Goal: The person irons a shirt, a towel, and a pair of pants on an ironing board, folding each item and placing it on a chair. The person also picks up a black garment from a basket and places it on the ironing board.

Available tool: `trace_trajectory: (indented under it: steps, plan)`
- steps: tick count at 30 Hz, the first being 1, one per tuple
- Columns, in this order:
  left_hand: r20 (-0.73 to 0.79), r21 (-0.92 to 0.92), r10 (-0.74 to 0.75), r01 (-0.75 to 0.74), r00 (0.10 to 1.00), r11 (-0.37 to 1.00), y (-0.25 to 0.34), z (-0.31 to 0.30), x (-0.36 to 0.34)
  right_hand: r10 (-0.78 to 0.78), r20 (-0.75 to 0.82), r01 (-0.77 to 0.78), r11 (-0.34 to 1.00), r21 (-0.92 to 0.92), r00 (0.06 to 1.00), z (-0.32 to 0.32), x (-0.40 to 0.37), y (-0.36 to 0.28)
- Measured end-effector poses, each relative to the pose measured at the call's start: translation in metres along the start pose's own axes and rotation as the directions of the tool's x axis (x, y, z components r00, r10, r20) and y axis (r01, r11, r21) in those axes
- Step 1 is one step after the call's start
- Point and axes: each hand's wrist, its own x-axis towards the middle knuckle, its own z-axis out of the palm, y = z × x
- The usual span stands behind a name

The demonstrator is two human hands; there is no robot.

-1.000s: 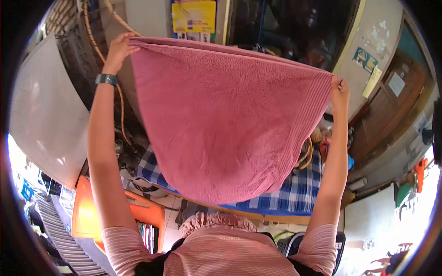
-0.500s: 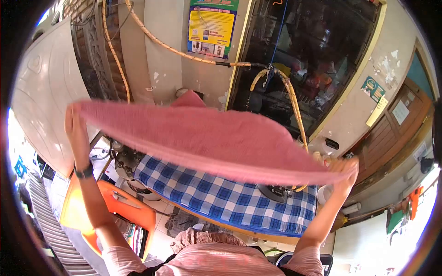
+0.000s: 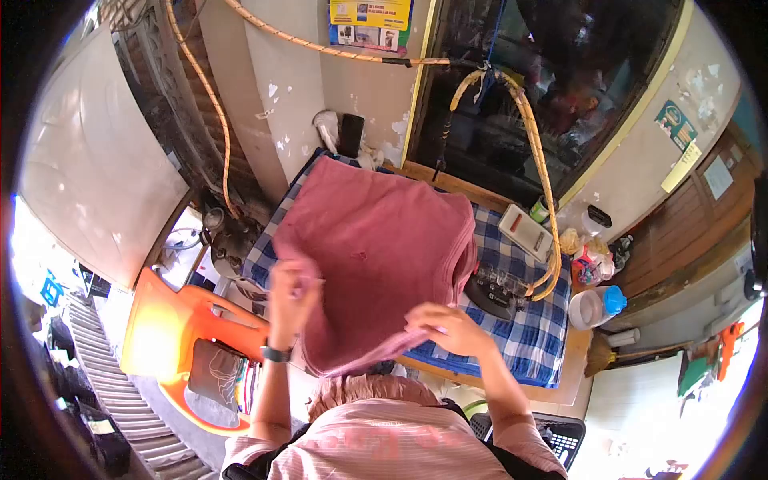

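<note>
One pink towel [image 3: 376,240], one blue checked cloth [image 3: 528,352] over one counter [image 3: 572,376], one orange chair [image 3: 160,320], one white jar [image 3: 592,308] with a blue lid, one black phone [image 3: 350,134], one yellow poster [image 3: 370,14], one dark window [image 3: 560,80], one wooden door [image 3: 680,232], one black basket [image 3: 564,436], one wristwatch [image 3: 276,353], and two hands: left hand [image 3: 290,292], right hand [image 3: 444,324].

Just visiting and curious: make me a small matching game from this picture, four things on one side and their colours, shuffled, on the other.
Things:
1. towel
2. chair
3. tablecloth
4. poster

Colours:
a. mostly yellow
b. pink
c. blue and white checks
d. orange

Pairs: 1-b, 2-d, 3-c, 4-a.
</note>
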Motion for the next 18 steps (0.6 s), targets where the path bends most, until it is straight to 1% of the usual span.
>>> trace_trajectory:
  steps: [1,2,3,4,5,6,7,8,9,10,11,12,13,14,15,16,17,18]
  plan:
    - [0.121,-0.019,-0.013,0.016,0.993,1.000,0.020,0.016,-0.001,-0.085,-0.134,0.082,0.996,-0.025,0.987,0.009,0.017,-0.010]
    - [0.150,-0.103,0.107,-0.092,0.983,0.990,0.033,0.032,-0.003,-0.088,-0.137,0.085,0.996,-0.028,0.987,0.017,0.032,-0.013]
    - [0.169,-0.190,0.230,-0.198,0.958,0.962,0.043,0.044,-0.007,-0.171,-0.192,0.171,0.985,-0.017,0.966,0.023,0.045,-0.013]
    - [0.275,-0.274,0.126,-0.047,0.953,0.961,0.057,0.045,-0.010,-0.251,-0.247,0.256,0.966,-0.012,0.936,0.024,0.052,-0.012]
    - [0.388,-0.336,0.030,0.111,0.921,0.935,0.068,0.042,-0.013,-0.253,-0.252,0.257,0.966,-0.017,0.934,0.021,0.054,-0.011]
    - [0.364,-0.281,0.035,0.074,0.931,0.957,0.068,0.038,-0.013,-0.191,-0.208,0.206,0.977,0.053,0.959,0.018,0.055,-0.011]
    - [0.366,-0.282,0.039,0.071,0.930,0.957,0.073,0.033,-0.010,-0.129,-0.158,0.149,0.981,0.122,0.979,0.017,0.055,-0.012]
    - [0.458,-0.257,0.047,0.081,0.888,0.963,0.080,0.026,-0.005,-0.157,-0.189,0.167,0.985,0.039,0.969,0.016,0.053,-0.014]
    - [0.546,-0.229,0.054,0.087,0.836,0.970,0.084,0.022,-0.002,-0.156,-0.195,0.167,0.985,0.039,0.968,0.012,0.051,-0.017]
    - [0.519,-0.191,0.360,-0.305,0.775,0.933,0.051,0.041,-0.007,-0.186,-0.199,0.184,0.983,-0.028,0.962,0.000,0.052,-0.028]
    - [0.524,-0.193,0.364,-0.309,0.770,0.931,0.059,0.031,-0.003,-0.213,-0.200,0.198,0.976,-0.094,0.956,-0.012,0.054,-0.033]
    - [0.535,0.004,0.358,-0.426,0.765,0.905,0.069,0.018,0.001,-0.278,-0.235,0.216,0.942,-0.256,0.931,-0.028,0.057,-0.031]
    - [0.544,0.198,0.351,-0.524,0.762,0.828,0.077,0.008,0.008,-0.373,-0.362,0.203,0.881,-0.428,0.854,-0.049,0.061,-0.038]
    - [0.488,0.210,0.474,-0.626,0.733,0.751,0.072,0.000,0.025,-0.328,-0.451,0.123,0.897,-0.425,0.830,-0.074,0.062,-0.053]
    - [0.595,0.157,0.404,-0.593,0.695,0.790,0.056,-0.008,0.038,-0.298,-0.554,0.020,0.892,-0.451,0.777,-0.097,0.064,-0.058]
    - [0.694,0.110,0.334,-0.552,0.638,0.826,0.038,-0.017,0.054,-0.378,-0.610,0.022,0.861,-0.508,0.697,-0.121,0.068,-0.068]
    - [0.792,0.168,0.314,-0.682,0.523,0.712,0.035,-0.040,0.083,-0.344,-0.667,-0.010,0.885,-0.466,0.662,-0.140,0.068,-0.085]
    - [0.767,0.251,0.312,-0.710,0.560,0.659,0.054,-0.062,0.108,-0.373,-0.683,0.000,0.877,-0.480,0.628,-0.153,0.068,-0.100]
